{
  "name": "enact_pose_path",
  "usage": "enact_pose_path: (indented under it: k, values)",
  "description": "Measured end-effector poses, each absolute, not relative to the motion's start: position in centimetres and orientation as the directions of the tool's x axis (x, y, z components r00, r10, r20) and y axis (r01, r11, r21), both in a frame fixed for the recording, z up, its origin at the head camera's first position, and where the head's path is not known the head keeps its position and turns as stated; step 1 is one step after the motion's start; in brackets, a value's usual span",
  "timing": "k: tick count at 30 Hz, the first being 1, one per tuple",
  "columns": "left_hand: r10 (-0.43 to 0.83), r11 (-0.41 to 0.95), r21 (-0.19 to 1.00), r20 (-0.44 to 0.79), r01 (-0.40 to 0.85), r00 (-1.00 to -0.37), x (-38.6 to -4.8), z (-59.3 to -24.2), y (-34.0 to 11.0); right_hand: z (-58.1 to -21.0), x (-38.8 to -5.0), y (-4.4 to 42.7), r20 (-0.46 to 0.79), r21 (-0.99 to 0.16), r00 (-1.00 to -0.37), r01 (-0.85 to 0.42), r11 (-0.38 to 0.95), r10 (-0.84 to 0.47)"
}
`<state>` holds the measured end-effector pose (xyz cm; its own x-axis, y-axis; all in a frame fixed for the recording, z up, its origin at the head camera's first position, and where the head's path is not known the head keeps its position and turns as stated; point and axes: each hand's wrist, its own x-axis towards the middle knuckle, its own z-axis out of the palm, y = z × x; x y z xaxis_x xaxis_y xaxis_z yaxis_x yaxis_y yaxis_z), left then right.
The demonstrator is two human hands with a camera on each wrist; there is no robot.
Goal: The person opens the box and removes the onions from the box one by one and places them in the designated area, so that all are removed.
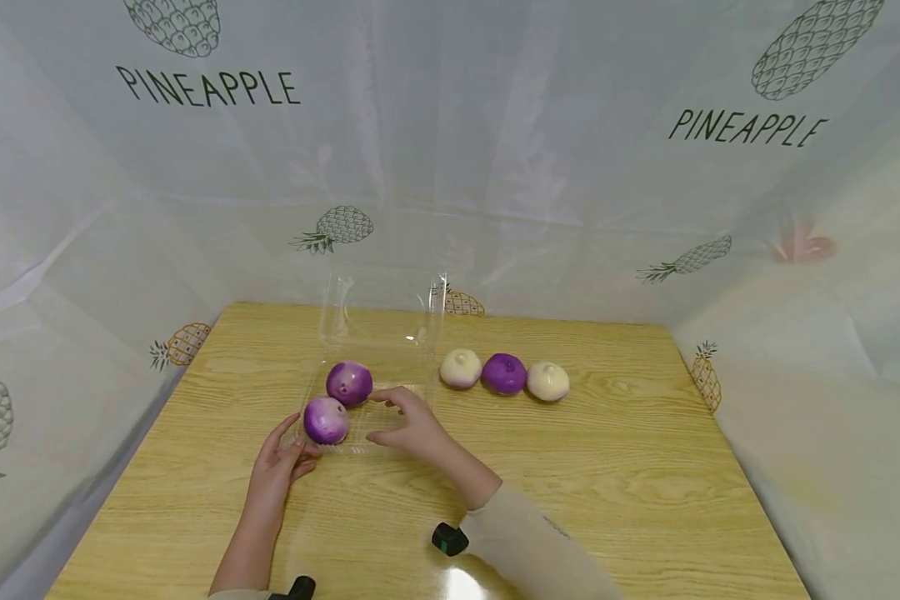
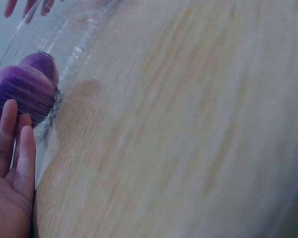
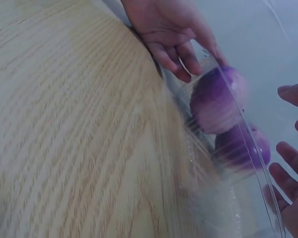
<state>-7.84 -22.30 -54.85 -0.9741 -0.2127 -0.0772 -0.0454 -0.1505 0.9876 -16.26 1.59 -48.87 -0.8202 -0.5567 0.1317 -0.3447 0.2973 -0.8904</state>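
A clear plastic clamshell box point(image 1: 396, 417) stands with its lid point(image 1: 378, 310) raised at the back. Two purple onions, a rear one point(image 1: 349, 382) and a paler front one point(image 1: 326, 420), lie in its left half. Around the box's near left corner is my left hand point(image 1: 272, 468), its fairly straight fingers against the plastic wall, as the left wrist view also shows. My right hand point(image 1: 414, 429) reaches over the box's right part, thumb and fingers spread apart with nothing between them. Its fingertips are close to the rear onion; whether they touch it I cannot tell.
Right of the box, a white onion point(image 1: 461, 368), a purple onion point(image 1: 504, 373) and another white onion point(image 1: 547, 381) sit in a row on the wooden table point(image 1: 570, 475). Pale curtains point(image 1: 495, 167) printed with pineapples enclose the table at the back and sides.
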Motion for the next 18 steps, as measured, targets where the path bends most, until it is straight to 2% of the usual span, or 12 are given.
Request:
enact_pose_path:
  k: [8,18]
  values:
    - [-0.215,-0.149,0.988,-0.075,-0.043,-0.974,-7.8,-54.8,-22.3,-49.2,-16.1,-0.3,0.128,-0.871,-0.799,-0.374,0.318,-0.588]
    - [-0.209,-0.141,0.989,-0.075,-0.046,-0.975,-7.7,-54.7,-22.3,-49.1,-16.3,-2.8,0.190,-0.781,-0.762,-0.499,0.375,-0.619]
